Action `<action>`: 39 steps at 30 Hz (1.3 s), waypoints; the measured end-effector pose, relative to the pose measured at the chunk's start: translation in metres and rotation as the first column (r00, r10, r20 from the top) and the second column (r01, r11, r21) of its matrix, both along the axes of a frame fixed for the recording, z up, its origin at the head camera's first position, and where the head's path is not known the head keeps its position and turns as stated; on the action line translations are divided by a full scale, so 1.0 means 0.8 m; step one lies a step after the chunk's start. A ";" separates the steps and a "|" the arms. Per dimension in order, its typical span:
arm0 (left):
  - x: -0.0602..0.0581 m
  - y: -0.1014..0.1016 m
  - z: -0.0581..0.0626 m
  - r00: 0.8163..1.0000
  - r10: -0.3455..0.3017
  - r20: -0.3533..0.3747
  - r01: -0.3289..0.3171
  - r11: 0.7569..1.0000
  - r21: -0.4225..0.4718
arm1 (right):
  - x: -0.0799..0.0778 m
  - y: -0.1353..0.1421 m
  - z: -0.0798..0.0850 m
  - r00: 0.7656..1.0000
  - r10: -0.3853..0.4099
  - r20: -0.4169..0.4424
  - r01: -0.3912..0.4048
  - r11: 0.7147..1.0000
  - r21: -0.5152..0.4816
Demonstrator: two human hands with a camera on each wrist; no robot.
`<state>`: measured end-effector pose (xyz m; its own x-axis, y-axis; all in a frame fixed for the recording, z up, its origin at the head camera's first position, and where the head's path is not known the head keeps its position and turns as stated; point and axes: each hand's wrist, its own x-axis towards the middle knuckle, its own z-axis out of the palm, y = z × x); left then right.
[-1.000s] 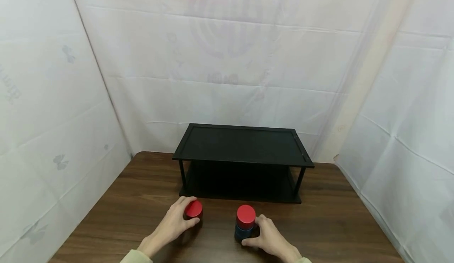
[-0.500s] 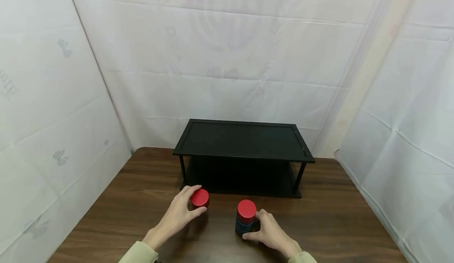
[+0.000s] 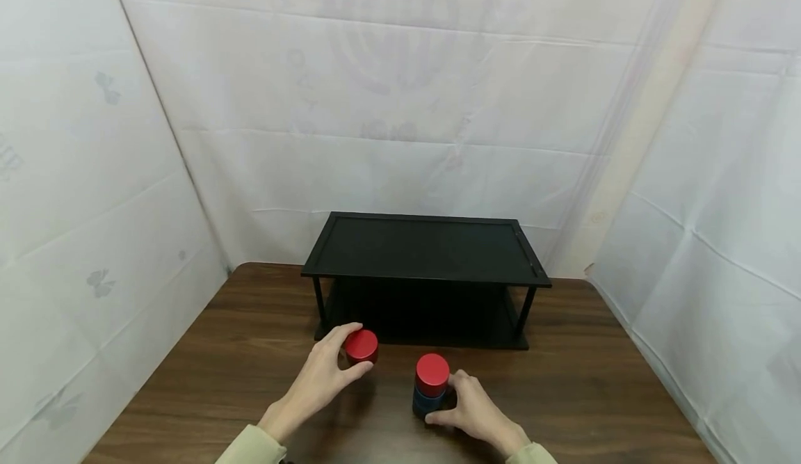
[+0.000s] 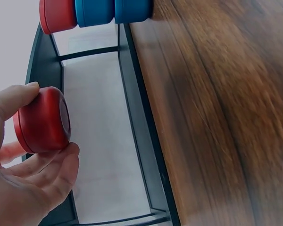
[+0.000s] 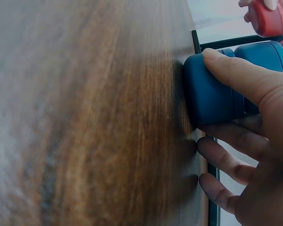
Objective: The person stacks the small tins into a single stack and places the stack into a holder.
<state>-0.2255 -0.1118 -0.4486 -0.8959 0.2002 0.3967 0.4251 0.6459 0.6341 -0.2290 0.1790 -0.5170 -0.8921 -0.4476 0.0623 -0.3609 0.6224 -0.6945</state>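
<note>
My left hand (image 3: 319, 378) pinches a small round red tin (image 4: 43, 120) between thumb and fingers, above the table and left of a stack. That upright stack has two blue tins (image 5: 212, 89) at the bottom and a red tin (image 3: 432, 370) on top. My right hand (image 3: 473, 408) grips the lowest blue tin from the right side, thumb in front and a finger behind. In the right wrist view the other fingers (image 5: 221, 157) of that hand lie beside the tin. The held tin is apart from the stack.
Behind both hands stands a black two-level rack (image 3: 419, 248) on the brown wooden table (image 3: 250, 339). White sheeting (image 3: 388, 172) hangs at the back and on both sides. The rack's front edge lies just beyond the held tin.
My left hand has carried the red tin up and to the right, nearer the stack. My right hand stays on the stack. The view has shifted slightly.
</note>
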 end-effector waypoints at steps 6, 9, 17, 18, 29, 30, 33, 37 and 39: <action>-0.001 0.008 0.006 1.000 -0.024 -0.012 0.025 0.999 0.021 | -0.002 0.000 0.001 1.000 -0.002 -0.009 0.002 1.000 0.009; 0.000 0.012 0.008 0.999 -0.038 -0.010 0.038 0.999 0.022 | -0.002 0.001 0.001 1.000 0.001 -0.007 -0.001 1.000 0.007; 0.001 0.023 0.016 0.998 -0.055 -0.017 0.055 0.998 0.027 | -0.004 0.001 0.002 1.000 -0.005 -0.011 0.005 1.000 0.000; 0.002 0.024 0.017 0.998 -0.057 -0.019 0.058 0.998 0.026 | -0.004 0.000 0.003 1.000 -0.005 -0.009 0.005 1.000 0.001; 0.003 0.036 0.031 0.990 -0.126 -0.060 0.126 0.992 0.005 | -0.004 0.001 0.001 1.000 -0.005 -0.006 0.005 1.000 0.006; 0.003 0.037 0.032 0.989 -0.134 -0.061 0.135 0.991 0.005 | -0.004 0.001 0.000 1.000 -0.006 -0.007 0.006 1.000 0.007; 0.004 0.039 0.034 0.986 -0.150 -0.070 0.150 0.989 0.003 | -0.003 0.000 0.000 1.000 -0.006 -0.008 0.006 1.000 0.009; 0.004 0.042 0.036 0.983 -0.162 -0.082 0.162 0.987 0.000 | -0.003 0.000 0.000 1.000 -0.008 0.002 0.008 1.000 0.011; 0.004 0.044 0.037 0.982 -0.167 -0.084 0.167 0.986 -0.002 | -0.002 0.000 0.000 1.000 -0.008 0.005 0.008 1.000 0.010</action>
<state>-0.2226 -0.0764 -0.4191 -0.8135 0.3421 0.4703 0.5786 0.5586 0.5944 -0.2309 0.1789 -0.5166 -0.8959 -0.4411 0.0533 -0.3524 0.6325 -0.6897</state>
